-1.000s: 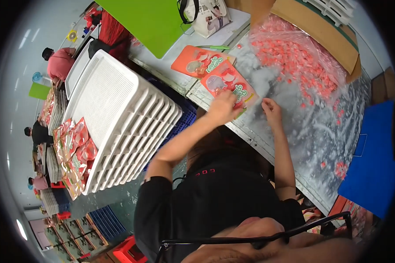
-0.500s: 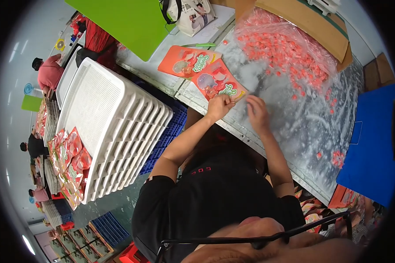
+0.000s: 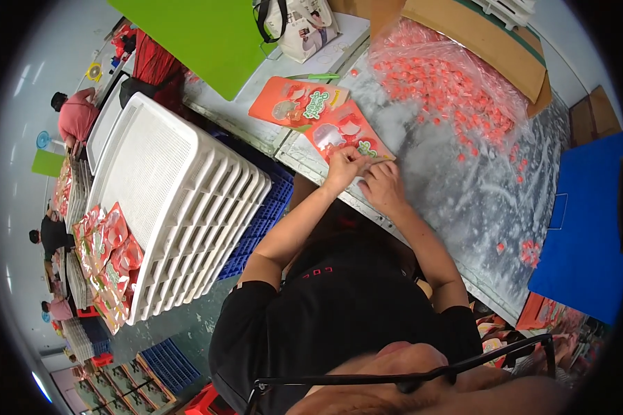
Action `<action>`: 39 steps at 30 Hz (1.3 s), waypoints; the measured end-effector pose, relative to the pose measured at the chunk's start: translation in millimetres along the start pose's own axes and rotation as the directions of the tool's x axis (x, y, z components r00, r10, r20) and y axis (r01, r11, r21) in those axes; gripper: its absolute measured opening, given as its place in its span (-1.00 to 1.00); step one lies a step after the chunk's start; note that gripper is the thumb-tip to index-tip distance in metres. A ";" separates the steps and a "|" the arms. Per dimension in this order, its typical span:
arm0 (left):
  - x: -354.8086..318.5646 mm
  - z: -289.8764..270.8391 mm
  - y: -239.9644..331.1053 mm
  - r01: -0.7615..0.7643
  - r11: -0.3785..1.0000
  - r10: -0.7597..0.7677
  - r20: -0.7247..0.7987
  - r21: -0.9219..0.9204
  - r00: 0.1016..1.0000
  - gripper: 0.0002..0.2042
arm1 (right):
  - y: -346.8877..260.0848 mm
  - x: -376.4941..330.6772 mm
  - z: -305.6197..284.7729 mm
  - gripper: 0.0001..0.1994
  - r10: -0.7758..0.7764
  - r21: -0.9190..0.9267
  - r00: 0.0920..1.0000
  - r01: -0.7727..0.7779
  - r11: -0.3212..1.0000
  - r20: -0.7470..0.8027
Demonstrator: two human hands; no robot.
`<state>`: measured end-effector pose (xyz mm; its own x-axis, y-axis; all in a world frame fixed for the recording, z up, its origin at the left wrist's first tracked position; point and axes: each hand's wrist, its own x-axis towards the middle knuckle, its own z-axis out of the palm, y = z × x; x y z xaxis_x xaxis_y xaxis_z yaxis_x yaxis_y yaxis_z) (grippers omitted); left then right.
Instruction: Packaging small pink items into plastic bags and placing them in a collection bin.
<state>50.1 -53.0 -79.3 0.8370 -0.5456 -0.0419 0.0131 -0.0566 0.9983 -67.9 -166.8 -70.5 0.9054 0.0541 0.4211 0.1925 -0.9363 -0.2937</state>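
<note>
A red-orange printed pouch lies flat near the front edge of the metal table. My left hand is closed in a pinch on the pouch's near edge. Beside it, my right hand has its fingers curled on the same edge, by the near right corner. The fingertips of both hands almost meet there. Partly beneath this pouch, to the upper left, rests a second pouch of the same kind. A green-handled tool, perhaps a knife, lies just beyond the pouches.
Small red pieces spill from a clear plastic bag beside a cardboard box. A blue board stands right. Left are stacked white trays with filled pouches on top. A green board and tote bag sit behind.
My right hand, which was apart from the pouch and to its right, has moved left onto the near edge. My left hand has stayed nearly in place.
</note>
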 end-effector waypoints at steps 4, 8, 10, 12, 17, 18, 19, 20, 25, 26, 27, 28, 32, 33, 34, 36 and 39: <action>-13.4 5.0 29.9 -0.319 0.851 0.310 0.090 0.417 0.946 -0.80 | 0.0 7.4 4.3 -0.52 0.043 0.447 0.991 -0.096 0.889 0.128; -21.9 14.7 59.0 -0.549 0.627 0.549 0.186 0.553 0.815 -0.81 | 2.3 15.0 -2.7 -0.43 -0.115 0.221 0.993 0.108 0.969 0.018; -28.2 18.8 83.6 -0.553 0.634 0.556 0.179 0.540 0.812 -0.81 | 7.9 11.1 -4.7 -0.37 -0.098 0.275 0.975 0.041 0.960 0.198; -34.9 20.7 91.3 -0.550 0.644 0.561 0.160 0.531 0.812 -0.80 | 1.7 22.5 -22.6 -0.39 0.018 0.349 0.928 -0.159 0.924 0.373; -30.8 11.8 111.2 -0.426 0.731 0.231 0.393 0.533 0.890 -0.74 | 18.9 19.9 -34.5 -0.51 -0.096 0.472 0.914 -0.111 0.875 0.394; -26.2 3.2 118.3 -0.423 0.769 0.143 0.517 0.479 0.844 -0.35 | 18.6 19.4 -48.3 -0.56 -0.117 0.514 0.905 -0.123 0.849 0.410; -25.2 -4.7 123.5 -0.425 0.769 0.144 0.518 0.478 0.843 -0.35 | 14.8 20.4 -63.2 -0.61 -0.142 0.556 0.894 -0.135 0.820 0.426; -24.9 -12.2 127.1 -0.524 0.676 0.098 0.641 0.518 0.761 -0.13 | 8.0 25.9 -80.7 -0.61 -0.146 0.557 0.893 -0.131 0.820 0.425; -9.9 -25.3 133.5 -0.070 0.962 -0.184 0.815 0.264 0.549 0.10 | 4.3 40.7 -108.1 -0.70 -0.228 0.639 0.880 -0.105 0.762 0.417; -9.1 -30.3 129.6 -0.075 0.962 -0.180 0.817 0.263 0.548 0.10 | 5.4 46.3 -105.4 -0.70 -0.226 0.635 0.881 -0.103 0.765 0.415; -9.6 -35.9 120.1 0.028 0.988 -0.136 0.790 0.149 0.599 0.03 | 5.7 54.9 -103.1 -0.72 -0.311 0.679 0.919 0.069 0.731 0.241; -11.8 -41.6 111.7 0.123 0.992 -0.100 0.753 0.025 0.651 -0.03 | 7.5 62.0 -101.2 -0.74 -0.389 0.692 0.919 0.243 0.680 0.059; -32.1 -58.0 98.9 0.117 0.992 -0.091 0.397 -0.042 0.913 -0.21 | 59.9 98.1 -52.7 -0.76 0.177 0.670 0.967 -0.007 0.742 -0.185; -36.4 -59.6 98.2 0.114 0.993 -0.089 0.397 -0.040 0.913 -0.21 | 80.8 118.9 -41.2 -0.75 0.275 0.462 0.937 -0.151 0.874 -0.214; -38.7 -58.9 97.4 0.121 0.992 -0.103 0.373 -0.025 0.922 -0.22 | 111.5 133.1 -20.8 -0.70 0.214 0.222 0.920 -0.145 0.964 -0.329; -44.7 -60.7 89.6 0.139 0.990 -0.129 0.362 -0.002 0.923 -0.27 | 149.1 142.6 13.7 -0.64 0.131 -0.029 0.898 -0.157 0.987 -0.419; -50.2 -61.4 88.5 0.124 0.992 -0.107 0.351 -0.028 0.930 -0.27 | 163.2 141.5 29.9 -0.61 0.210 -0.262 0.945 -0.276 0.925 -0.253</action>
<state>42.9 20.7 13.6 0.5852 -0.7950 -0.1596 0.1320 -0.1008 0.9861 102.9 -301.6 -84.5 0.7999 -0.2330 0.5530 -0.1707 -0.9718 -0.1626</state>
